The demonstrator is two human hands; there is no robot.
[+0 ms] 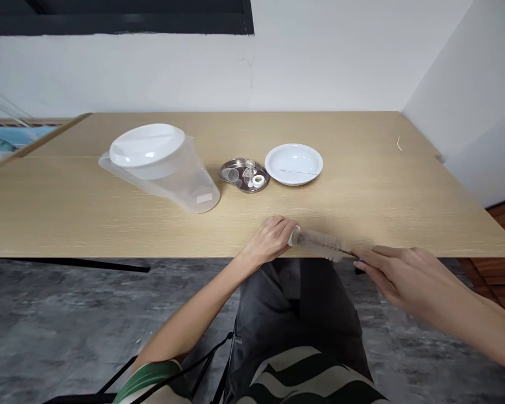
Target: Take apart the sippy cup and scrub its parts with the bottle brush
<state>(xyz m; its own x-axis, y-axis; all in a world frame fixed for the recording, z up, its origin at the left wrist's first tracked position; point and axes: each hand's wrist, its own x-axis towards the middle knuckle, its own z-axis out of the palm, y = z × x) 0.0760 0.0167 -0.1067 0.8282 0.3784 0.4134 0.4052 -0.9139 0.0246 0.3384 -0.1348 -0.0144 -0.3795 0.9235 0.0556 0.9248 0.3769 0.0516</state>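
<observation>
My left hand [272,238] is wrapped round a small, pale bottle [293,235] at the table's front edge; most of it is hidden by the fingers, and its open end points right. A bottle brush [322,244] with whitish bristles lies in line with that opening, slightly blurred. Whether its tip is inside the bottle I cannot tell. Thumb and fingers of my right hand [398,273] pinch the brush's thin dark handle. Beyond my hands, a kidney-shaped steel tray [240,188] holds a clear cup, a white ring [258,180] and small clear parts.
A lidded translucent pitcher [168,174] stands on the wooden table [353,207] at the left. Beside the tray sits a white bowl [293,158] with a thin rod in it. A thin pale strip [399,143] lies at the far right. Walls border the back and right.
</observation>
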